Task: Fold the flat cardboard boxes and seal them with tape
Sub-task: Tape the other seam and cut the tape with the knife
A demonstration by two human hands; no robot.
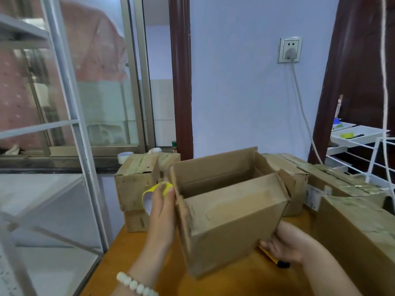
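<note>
colours logged: box brown | tape roll yellow | table orange | bead bracelet white | wall pale blue | fabric pink, dotted

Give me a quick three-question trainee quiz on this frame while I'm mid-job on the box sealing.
1. True or false: the top of the box being held is already taped shut.
2. What does the left hand grip beside the box? A) yellow tape roll B) scissors C) marker
3. Fill in: the right hand holds the box at its near lower ___ corner.

Key: 1 false, the top is open; 2 A; 3 right.
</note>
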